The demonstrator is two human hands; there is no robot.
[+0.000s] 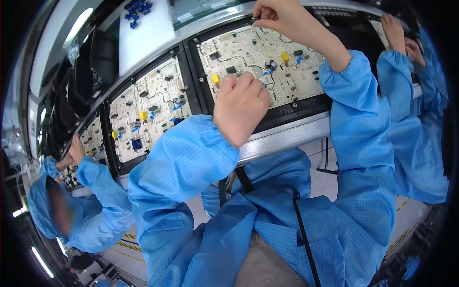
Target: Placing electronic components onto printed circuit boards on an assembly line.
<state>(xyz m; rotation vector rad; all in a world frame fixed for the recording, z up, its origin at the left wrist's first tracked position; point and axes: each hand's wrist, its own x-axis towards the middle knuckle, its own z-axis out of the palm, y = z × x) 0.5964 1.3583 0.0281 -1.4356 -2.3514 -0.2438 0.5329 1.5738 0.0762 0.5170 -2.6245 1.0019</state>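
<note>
The person's blue checked coat (363, 138) fills most of the view, with one co-worker (103, 210) to the left and another (406, 138) to the right, both in blue. A metal rail (287, 141) runs in front of the person, along a row of black frames (193, 71). The circuit board (260, 50) lies flat in the frame straight ahead, under both hands; a second board (148, 107) sits in the next frame to the left.

The right hand (284, 21) is at the board's far edge, thumb and forefinger nearly together; whether they grip anything cannot be told. The left hand (242, 107) is over the near left part, fingers curled inward, and their tips are hidden, so what they hold cannot be told. Among the board's small parts are a yellow block (285, 57) and dark round cans (271, 65).
</note>
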